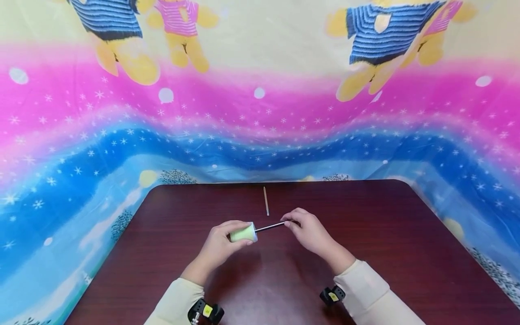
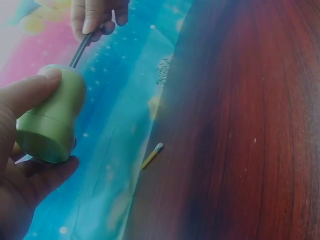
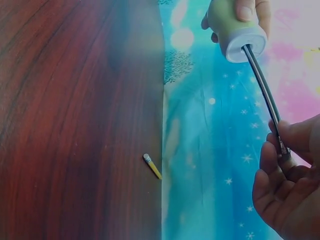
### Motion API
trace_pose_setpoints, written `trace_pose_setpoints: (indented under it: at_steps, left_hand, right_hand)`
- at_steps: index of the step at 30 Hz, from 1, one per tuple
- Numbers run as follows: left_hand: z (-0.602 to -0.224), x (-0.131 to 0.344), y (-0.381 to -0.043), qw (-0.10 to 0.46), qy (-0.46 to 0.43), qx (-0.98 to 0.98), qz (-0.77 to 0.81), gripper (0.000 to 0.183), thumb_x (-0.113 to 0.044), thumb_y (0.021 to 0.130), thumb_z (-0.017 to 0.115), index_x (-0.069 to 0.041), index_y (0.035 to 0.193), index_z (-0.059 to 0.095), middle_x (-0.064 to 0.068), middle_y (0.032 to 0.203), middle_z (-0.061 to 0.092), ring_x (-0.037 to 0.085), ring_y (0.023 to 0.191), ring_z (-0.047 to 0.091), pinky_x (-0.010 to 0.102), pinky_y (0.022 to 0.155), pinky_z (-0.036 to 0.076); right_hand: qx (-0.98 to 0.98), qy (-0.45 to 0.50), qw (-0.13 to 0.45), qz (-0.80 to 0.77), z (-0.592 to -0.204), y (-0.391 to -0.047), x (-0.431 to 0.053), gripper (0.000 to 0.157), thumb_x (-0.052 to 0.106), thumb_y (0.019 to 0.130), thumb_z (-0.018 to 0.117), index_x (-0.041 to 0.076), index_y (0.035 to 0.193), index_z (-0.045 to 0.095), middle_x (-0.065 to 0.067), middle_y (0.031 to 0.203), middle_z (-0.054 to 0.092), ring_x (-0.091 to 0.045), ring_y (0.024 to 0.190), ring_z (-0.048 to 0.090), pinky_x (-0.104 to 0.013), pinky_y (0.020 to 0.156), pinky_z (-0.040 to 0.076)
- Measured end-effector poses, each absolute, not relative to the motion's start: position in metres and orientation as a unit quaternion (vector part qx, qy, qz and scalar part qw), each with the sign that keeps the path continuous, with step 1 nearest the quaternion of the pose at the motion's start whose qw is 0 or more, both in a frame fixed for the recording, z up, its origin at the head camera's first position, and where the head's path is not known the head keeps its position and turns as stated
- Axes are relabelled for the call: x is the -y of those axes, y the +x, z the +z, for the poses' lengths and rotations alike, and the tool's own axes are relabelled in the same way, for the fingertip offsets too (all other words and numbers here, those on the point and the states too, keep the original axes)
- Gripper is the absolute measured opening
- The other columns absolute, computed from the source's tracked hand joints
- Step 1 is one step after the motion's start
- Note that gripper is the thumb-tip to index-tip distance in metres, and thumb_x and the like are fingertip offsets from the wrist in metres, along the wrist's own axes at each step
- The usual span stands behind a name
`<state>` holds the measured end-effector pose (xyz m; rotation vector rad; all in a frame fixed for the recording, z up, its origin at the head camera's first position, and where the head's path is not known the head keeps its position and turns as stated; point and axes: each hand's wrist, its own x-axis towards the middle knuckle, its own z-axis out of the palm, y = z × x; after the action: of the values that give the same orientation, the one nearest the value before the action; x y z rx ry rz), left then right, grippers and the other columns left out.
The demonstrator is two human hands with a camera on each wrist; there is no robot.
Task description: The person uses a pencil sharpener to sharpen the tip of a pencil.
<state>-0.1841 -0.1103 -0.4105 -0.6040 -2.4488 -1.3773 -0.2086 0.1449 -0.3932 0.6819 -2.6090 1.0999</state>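
The right hand (image 3: 292, 187) pinches one end of a slim, shiny dark rod (image 3: 263, 90) that runs into the white end face (image 3: 235, 50) of a green cylinder (image 3: 223, 20) gripped by the left hand (image 3: 245, 11) above. A pale-tipped yellow pencil (image 3: 154, 168) lies at the edge of a reddish-brown wooden table (image 3: 85, 120), beside a snowflake-dotted blue and pink backdrop (image 3: 215, 145).

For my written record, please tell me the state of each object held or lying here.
Pale-green, waisted cylinder with white end: tilted, held by left fingers.
Slim, dark, shiny rod: slanting, meeting the cylinder's white end; pinched by right fingers.
Yellow pencil with pale tip: lying on dark-red wooden table, untouched.
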Motion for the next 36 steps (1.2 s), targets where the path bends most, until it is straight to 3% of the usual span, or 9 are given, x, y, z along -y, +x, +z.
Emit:
trace_pose_setpoints:
  at_steps: [20, 26, 36]
  left_hand:
    - [-0.406, 0.114, -0.185, 0.072, -0.209, 0.837, -0.501, 0.039, -0.007, 0.076, 0.081, -0.009, 0.114, 0.072, 0.008, 0.114, 0.066, 0.024, 0.098, 0.062, 0.026, 0.075, 0.054]
    - [-0.403, 0.111, -0.183, 0.096, -0.231, 0.833, -0.494, 0.037, -0.006, 0.074, 0.082, -0.008, 0.110, 0.073, 0.007, 0.112, 0.068, 0.025, 0.100, 0.063, 0.027, 0.077, 0.054]
    - [-0.406, 0.109, -0.181, 0.136, -0.248, 0.826, -0.487, 0.037, -0.001, 0.071, 0.083, -0.004, 0.107, 0.074, 0.007, 0.109, 0.069, 0.023, 0.099, 0.064, 0.027, 0.077, 0.054]
  right_hand:
    - [0.879, 0.230, 0.143, 0.391, -0.396, -0.201, -0.146, 0.011, 0.001, 0.088, 0.068, 0.007, 0.096, 0.074, 0.002, 0.092, 0.064, -0.012, 0.081, 0.061, -0.026, 0.070, 0.051]
    - [0.878, 0.232, 0.164, 0.386, -0.390, -0.195, -0.145, 0.012, -0.003, 0.085, 0.069, 0.006, 0.091, 0.074, 0.002, 0.088, 0.064, -0.013, 0.079, 0.062, -0.027, 0.069, 0.052]
    - [0.884, 0.223, 0.143, 0.386, -0.389, -0.195, -0.144, 0.011, -0.002, 0.085, 0.068, 0.006, 0.091, 0.074, 0.003, 0.087, 0.063, -0.013, 0.079, 0.061, -0.026, 0.068, 0.051]
